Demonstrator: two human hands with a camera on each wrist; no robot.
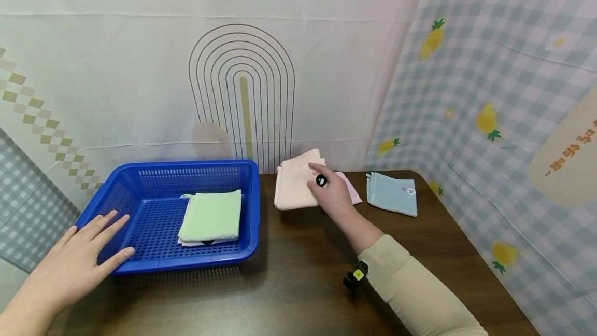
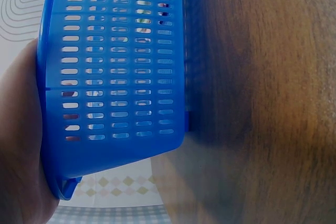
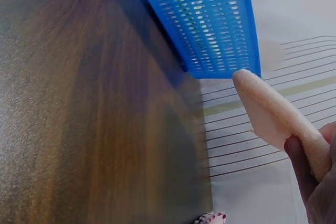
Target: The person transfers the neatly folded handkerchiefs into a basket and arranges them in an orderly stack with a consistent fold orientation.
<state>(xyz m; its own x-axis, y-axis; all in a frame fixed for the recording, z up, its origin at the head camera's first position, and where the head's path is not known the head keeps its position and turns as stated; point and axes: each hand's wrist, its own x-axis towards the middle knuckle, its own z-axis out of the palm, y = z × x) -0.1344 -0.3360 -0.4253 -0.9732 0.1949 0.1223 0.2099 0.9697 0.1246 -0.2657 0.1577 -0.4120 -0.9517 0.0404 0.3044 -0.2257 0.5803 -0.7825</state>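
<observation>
Between its thumb and fingers, my right hand (image 1: 333,191) pinches a folded pale pink towel (image 1: 296,183) by its right side. The right wrist view shows this towel (image 3: 278,108) edge-on, lifted above the table, with the thumb on one face. My left hand (image 1: 81,258) rests with spread, straight fingers over the left front rim of a blue plastic basket (image 1: 186,263). Inside the basket, toward its right, a folded light green towel (image 1: 212,217) lies on a whitish cloth (image 1: 226,242) that is mostly hidden. Behind the right hand, a lilac cloth (image 1: 350,188) is partly covered.
A folded light blue towel (image 1: 392,193) with a small badge lies at the table's back right. The dark wooden table (image 1: 289,284) meets a patterned curtain (image 1: 336,92) at the back; a checked curtain (image 1: 466,118) hangs along the right side.
</observation>
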